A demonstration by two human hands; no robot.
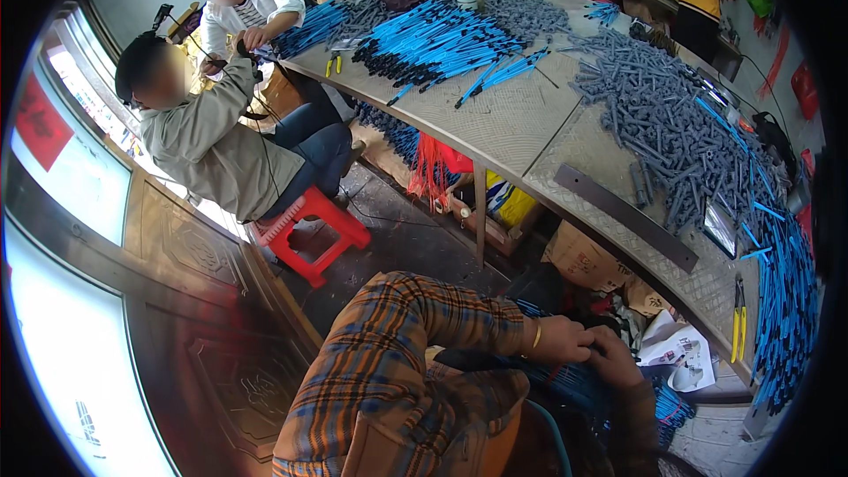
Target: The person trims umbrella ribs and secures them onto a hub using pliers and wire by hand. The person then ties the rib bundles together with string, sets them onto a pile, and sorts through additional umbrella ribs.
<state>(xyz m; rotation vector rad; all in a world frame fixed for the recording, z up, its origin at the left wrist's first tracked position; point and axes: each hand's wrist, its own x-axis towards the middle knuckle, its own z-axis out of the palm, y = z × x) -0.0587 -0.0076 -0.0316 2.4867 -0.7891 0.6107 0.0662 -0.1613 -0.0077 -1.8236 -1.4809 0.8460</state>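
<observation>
My left hand (562, 340), with a yellow bangle at the wrist, and my right hand (613, 359) meet low in front of me. Both have curled fingers, the tips close together. Whatever lies between them is too small or hidden to make out. Right under the hands, across my lap, lies a bunch of thin blue sticks (570, 382), partly covered by my sleeves. A further bundle of blue sticks (673, 410) rests lower, just right of my right forearm.
The long table (495, 128) bears heaps of grey plastic pieces (662, 137), blue sticks with black ends (433, 40), a dark flat bar (623, 216) and yellow-handled pliers (739, 322). Left, a person sits on a red stool (314, 234) beside another person; more people work behind the table.
</observation>
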